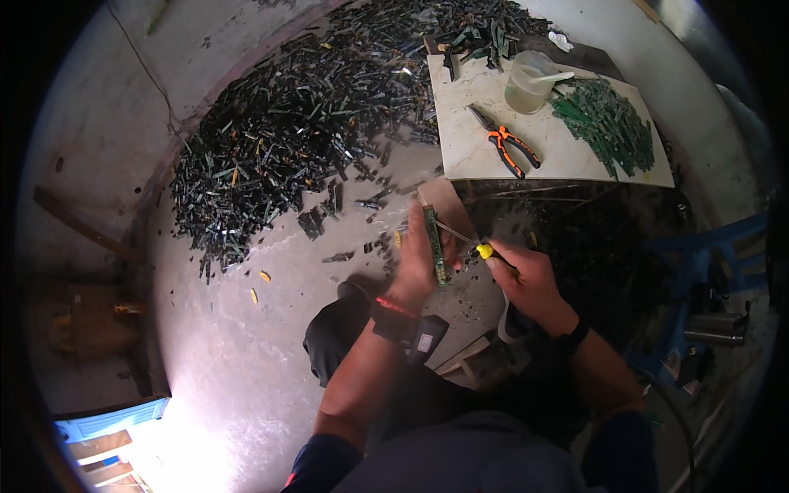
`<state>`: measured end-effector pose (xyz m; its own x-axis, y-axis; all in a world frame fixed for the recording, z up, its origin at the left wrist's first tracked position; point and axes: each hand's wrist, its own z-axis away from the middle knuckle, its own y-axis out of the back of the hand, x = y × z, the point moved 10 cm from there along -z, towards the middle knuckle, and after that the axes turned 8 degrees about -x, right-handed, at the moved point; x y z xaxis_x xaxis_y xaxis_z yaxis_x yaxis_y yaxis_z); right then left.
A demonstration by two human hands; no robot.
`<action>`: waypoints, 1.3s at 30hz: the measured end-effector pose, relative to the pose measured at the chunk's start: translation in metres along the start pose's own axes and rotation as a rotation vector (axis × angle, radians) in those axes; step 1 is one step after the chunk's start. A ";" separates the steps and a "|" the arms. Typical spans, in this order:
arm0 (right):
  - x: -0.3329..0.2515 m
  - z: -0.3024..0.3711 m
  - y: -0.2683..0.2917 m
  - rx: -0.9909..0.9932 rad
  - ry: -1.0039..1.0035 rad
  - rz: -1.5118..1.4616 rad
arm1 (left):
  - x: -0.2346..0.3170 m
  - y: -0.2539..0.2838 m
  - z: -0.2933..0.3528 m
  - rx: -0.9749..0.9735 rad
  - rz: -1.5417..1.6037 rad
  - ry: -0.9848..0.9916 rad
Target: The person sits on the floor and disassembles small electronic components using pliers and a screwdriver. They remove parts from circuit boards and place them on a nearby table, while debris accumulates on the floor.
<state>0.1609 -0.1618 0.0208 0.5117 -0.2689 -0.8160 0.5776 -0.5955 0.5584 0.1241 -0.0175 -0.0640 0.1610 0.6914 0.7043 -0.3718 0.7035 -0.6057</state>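
Observation:
My left hand point(415, 261) is closed around a narrow green strip point(433, 238) that looks like a piece of circuit board, held upright over the floor. In my right hand point(532, 283) is a screwdriver point(484, 250) with a yellow and black handle. Its thin metal shaft points left, and the tip meets or nearly meets the strip's edge; contact is hard to tell. Just beyond my left hand lies a flat brownish block point(445, 200), partly hidden by the fingers. Small dark bits are scattered on the floor below the hands.
A large heap of dark strips point(271, 148) spreads across the floor at the far left. On a pale board point(460, 156) at the far right lie orange-black pliers point(504, 141), a plastic cup of liquid point(528, 90) and green strips point(608, 123). A blue stool point(715, 234) stands at right.

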 end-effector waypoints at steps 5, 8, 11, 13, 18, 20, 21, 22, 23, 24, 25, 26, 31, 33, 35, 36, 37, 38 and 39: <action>-0.010 -0.008 0.012 -0.007 0.031 0.066 | 0.002 -0.001 0.005 0.037 -0.038 0.006; -0.001 -0.005 0.007 -0.049 0.017 -0.008 | -0.003 0.000 0.003 0.051 -0.091 0.048; 0.032 0.008 -0.018 -0.195 -0.372 -0.537 | -0.004 -0.002 0.000 -0.009 -0.052 0.024; 0.036 0.019 -0.030 -0.240 -0.593 -0.800 | -0.003 0.000 0.002 0.037 -0.051 0.019; 0.029 0.033 -0.051 -0.325 -0.833 -1.256 | -0.001 -0.003 0.005 0.061 0.004 0.068; 0.032 0.035 -0.056 -0.358 -0.836 -1.345 | -0.004 0.000 0.002 -0.011 0.036 0.058; 0.043 0.020 -0.038 -0.244 -0.587 -0.926 | -0.004 0.001 0.003 0.023 0.013 0.047; 0.040 0.011 -0.024 -0.130 -0.337 -0.509 | -0.005 0.000 0.003 0.057 -0.010 0.036; 0.015 0.005 -0.013 -0.016 -0.084 -0.094 | -0.005 0.002 0.004 0.093 -0.034 0.024; 0.004 0.005 -0.012 0.032 -0.009 0.028 | -0.005 0.003 0.002 0.065 -0.025 0.007; -0.009 0.005 -0.010 0.081 0.067 0.150 | -0.008 0.005 -0.001 0.036 -0.016 -0.010; -0.023 0.007 -0.009 0.131 0.141 0.275 | -0.007 0.003 -0.003 0.004 -0.006 -0.026; -0.029 0.004 -0.016 0.032 0.060 0.435 | -0.004 0.009 0.001 0.096 -0.074 -0.031; -0.030 0.005 -0.018 0.038 0.076 0.456 | -0.004 0.009 0.001 0.115 -0.080 -0.034; -0.009 0.004 -0.020 0.058 -0.034 0.084 | -0.006 0.009 -0.002 0.130 -0.076 -0.033; 0.001 0.005 -0.023 0.068 -0.090 -0.102 | -0.009 0.010 -0.003 0.167 -0.067 -0.013; 0.022 0.008 -0.031 0.016 -0.262 -0.397 | -0.011 0.009 -0.004 0.203 -0.059 0.006; 0.036 0.013 -0.042 -0.039 -0.432 -0.695 | -0.012 0.011 -0.003 0.242 -0.052 0.025; 0.042 0.019 -0.057 -0.096 -0.602 -0.993 | -0.012 0.010 -0.006 0.179 -0.067 -0.007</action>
<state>0.1376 -0.1539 -0.0481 -0.5623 -0.0480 -0.8256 0.6137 -0.6933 -0.3776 0.1241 -0.0176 -0.0809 0.1846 0.6426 0.7436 -0.5172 0.7069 -0.4825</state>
